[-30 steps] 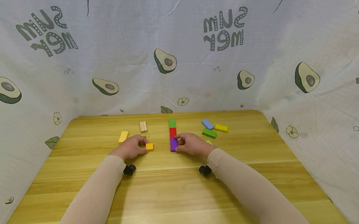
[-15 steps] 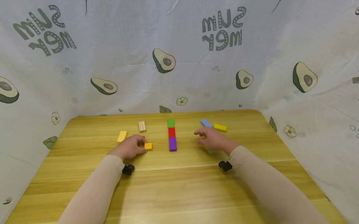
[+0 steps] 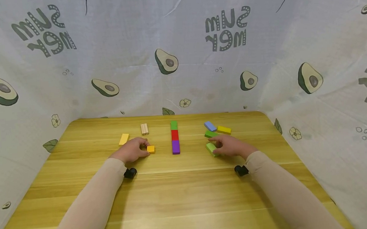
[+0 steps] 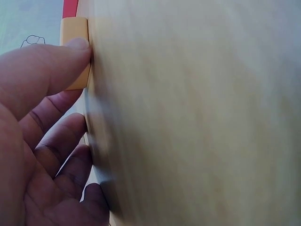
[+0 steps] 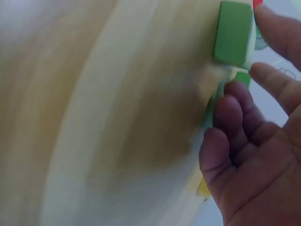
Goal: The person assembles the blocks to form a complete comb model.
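My left hand [image 3: 131, 150] pinches a small orange block [image 3: 151, 149] between thumb and fingers. In the left wrist view the thumb lies across the orange block's face [image 4: 75, 29], with the other fingers spread beneath. To the right, my right hand [image 3: 232, 146] reaches a light green block [image 3: 210, 148] lying on the table. Thumb and index fingertip are parted at its near side, right by its edges, in the right wrist view, where the block [image 5: 233, 33] shows its green face. Between the hands stands a line of purple [image 3: 176, 147], red [image 3: 174, 135] and green [image 3: 174, 125] blocks, end to end.
Behind my right hand lie a dark green block [image 3: 210, 134], a blue block [image 3: 210, 126] and a yellow block [image 3: 224, 129]. A pale yellow block [image 3: 124, 139] and a plain wooden block [image 3: 144, 129] lie beyond my left hand. A printed cloth [image 3: 135, 61] hangs behind the table.
My right hand has let go of the purple block and moved right to the light green one. The left hand stays at the orange block.
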`<state>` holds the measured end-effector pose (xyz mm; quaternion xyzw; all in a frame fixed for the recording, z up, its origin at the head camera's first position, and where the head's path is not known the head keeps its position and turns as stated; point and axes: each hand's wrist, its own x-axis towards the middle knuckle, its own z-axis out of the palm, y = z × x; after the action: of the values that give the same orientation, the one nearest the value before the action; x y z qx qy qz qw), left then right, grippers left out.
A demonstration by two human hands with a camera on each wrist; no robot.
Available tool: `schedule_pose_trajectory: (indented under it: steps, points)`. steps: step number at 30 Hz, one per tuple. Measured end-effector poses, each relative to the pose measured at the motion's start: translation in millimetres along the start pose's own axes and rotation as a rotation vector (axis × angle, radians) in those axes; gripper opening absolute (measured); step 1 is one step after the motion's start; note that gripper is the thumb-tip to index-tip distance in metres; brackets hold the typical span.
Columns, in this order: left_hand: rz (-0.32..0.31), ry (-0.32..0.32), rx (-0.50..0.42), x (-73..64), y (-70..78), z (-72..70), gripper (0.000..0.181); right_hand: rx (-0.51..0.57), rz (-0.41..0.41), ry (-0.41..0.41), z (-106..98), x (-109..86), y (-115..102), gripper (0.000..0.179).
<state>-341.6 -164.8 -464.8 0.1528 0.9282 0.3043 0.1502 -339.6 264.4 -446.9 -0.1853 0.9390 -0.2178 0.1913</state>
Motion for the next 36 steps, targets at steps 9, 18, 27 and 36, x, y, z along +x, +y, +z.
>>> schedule_pose_trajectory:
  steps: [9,18,27,36]
  points:
    - [0.015,0.000,0.001,0.0,1.9,0.0,0.026,0.105,-0.003,-0.008,1.7,-7.0,12.0,0.066]
    - [0.011,0.012,0.022,-0.7,0.2,3.5,0.025,0.134,-0.030,-0.049,3.2,-6.1,19.7,0.071]
    - [0.027,0.047,-0.004,-11.5,11.4,11.2,0.028,0.163,-0.013,-0.064,4.1,-7.1,19.3,0.069]
    - [0.122,-0.005,0.016,-18.0,49.7,32.4,0.026,0.161,-0.013,-0.049,2.3,-7.9,18.8,0.070]
